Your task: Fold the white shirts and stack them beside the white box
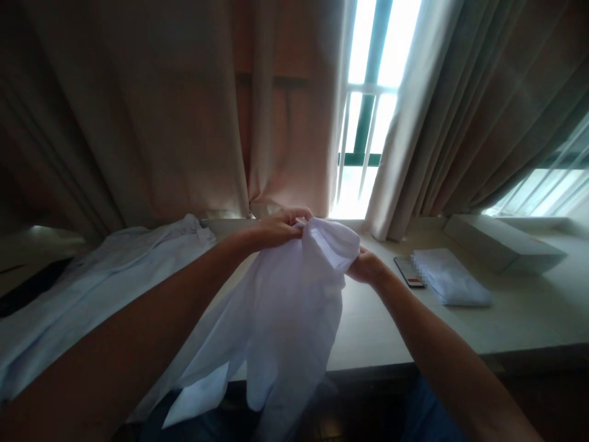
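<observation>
Curtains [151, 116] fill the back, heavy folds, parted at centre right where a barred window [368, 110] glares white. A second strip of window shows at the far right edge.

Ledge [506, 313], pale, runs the width below the curtains; its front edge crosses the lower right.

Pile of pale cloth [87, 288] sprawls over the ledge's left end, rumpled, reaching back to the curtain foot.

White shirt [285, 307] held up at mid-frame, above the ledge's front edge. Its top is bunched between both hands; the rest hangs down past the front edge in loose folds, one flap trailing low left.

Long flat box [501, 242] lies at the back right of the ledge, angled, near the right curtain.

Folded white cloth [451, 279] sits just in front of the box, on the right half of the ledge. A phone [407, 270], dark, lies flat, touching or just beside that cloth's left edge; part of it is blurred out.

Left hand [280, 227]: closed, fingers pinched on the shirt's upper left edge, knuckles toward the window. Forearm comes in from the lower left.

Right hand [365, 267]: closed on the shirt's right side, mostly hidden behind the fabric; only the back of the hand and wrist show. Forearm comes in from the lower right.

Hands near each other, the shirt's bunched top between them.
</observation>
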`<action>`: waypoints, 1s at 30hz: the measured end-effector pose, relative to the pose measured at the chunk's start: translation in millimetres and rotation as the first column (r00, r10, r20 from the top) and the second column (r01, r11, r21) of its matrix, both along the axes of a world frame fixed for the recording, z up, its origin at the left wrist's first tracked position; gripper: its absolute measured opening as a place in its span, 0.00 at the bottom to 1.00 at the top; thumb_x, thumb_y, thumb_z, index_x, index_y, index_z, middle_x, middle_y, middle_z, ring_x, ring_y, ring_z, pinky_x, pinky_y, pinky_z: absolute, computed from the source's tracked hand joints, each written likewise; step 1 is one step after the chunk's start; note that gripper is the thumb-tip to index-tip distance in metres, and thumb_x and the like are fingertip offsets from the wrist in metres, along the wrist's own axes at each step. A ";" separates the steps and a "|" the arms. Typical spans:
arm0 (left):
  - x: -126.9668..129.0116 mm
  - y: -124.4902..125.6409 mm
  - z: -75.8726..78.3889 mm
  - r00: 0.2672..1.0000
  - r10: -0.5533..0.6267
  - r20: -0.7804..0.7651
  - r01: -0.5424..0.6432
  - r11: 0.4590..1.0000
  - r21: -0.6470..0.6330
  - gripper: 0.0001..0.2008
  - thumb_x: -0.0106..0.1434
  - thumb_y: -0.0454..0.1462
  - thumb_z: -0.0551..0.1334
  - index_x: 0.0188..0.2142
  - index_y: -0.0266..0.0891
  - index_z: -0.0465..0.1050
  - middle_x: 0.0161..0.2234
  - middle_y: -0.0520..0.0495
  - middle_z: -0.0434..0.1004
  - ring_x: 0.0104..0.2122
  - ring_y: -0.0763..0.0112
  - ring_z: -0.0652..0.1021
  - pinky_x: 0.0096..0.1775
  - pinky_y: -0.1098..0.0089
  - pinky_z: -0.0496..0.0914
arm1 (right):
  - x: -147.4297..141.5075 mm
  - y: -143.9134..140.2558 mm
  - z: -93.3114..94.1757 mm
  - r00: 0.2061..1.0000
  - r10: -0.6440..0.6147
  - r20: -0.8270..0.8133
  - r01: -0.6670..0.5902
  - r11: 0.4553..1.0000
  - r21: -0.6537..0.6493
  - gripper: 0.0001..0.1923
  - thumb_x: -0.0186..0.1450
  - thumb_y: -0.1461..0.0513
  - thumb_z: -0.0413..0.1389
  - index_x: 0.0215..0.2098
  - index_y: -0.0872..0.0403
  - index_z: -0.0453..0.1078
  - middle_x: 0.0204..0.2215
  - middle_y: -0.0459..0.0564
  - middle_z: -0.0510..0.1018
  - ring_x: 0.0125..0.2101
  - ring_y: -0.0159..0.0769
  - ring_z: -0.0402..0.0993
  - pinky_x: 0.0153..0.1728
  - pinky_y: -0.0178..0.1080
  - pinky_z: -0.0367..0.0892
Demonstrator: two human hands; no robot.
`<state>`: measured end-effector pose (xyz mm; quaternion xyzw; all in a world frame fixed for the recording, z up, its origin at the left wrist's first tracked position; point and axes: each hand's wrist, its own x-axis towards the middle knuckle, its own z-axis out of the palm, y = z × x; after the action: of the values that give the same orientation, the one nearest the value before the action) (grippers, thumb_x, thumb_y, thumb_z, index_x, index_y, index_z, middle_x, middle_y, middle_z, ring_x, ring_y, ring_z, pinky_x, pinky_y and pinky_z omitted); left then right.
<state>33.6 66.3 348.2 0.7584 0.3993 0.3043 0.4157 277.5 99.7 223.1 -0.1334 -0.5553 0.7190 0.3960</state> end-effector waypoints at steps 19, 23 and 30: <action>-38.8 28.3 -29.9 0.573 0.683 -0.453 -0.279 0.682 0.676 0.16 0.68 0.42 0.47 0.48 0.40 0.66 0.36 0.41 0.78 0.37 0.58 0.79 0.36 0.66 0.66 | 112.1 6.2 65.4 0.338 -0.192 0.921 0.023 0.980 0.196 0.19 0.46 0.56 0.69 0.32 0.59 0.79 0.30 0.53 0.81 0.28 0.38 0.76 0.29 0.35 0.71; -38.8 21.7 -53.5 0.444 0.708 -0.550 -0.244 0.686 0.686 0.20 0.70 0.44 0.44 0.51 0.37 0.64 0.38 0.37 0.79 0.39 0.54 0.80 0.36 0.65 0.66 | 141.3 6.6 62.0 0.275 -0.275 0.921 0.053 0.961 0.272 0.17 0.45 0.55 0.68 0.29 0.58 0.78 0.27 0.52 0.80 0.27 0.37 0.75 0.28 0.34 0.68; -70.4 28.9 -54.2 0.460 0.721 -0.518 -0.245 0.664 0.707 0.25 0.66 0.55 0.46 0.44 0.41 0.70 0.31 0.41 0.78 0.33 0.58 0.78 0.34 0.67 0.63 | 186.8 4.3 64.8 0.082 -0.206 0.975 0.076 0.977 0.200 0.14 0.43 0.56 0.67 0.24 0.57 0.77 0.24 0.52 0.79 0.26 0.38 0.74 0.27 0.35 0.66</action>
<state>-36.8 95.1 294.0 0.7384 0.6406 0.1596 -0.1378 464.2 104.0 287.9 -0.6142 -0.6953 0.3733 -0.0060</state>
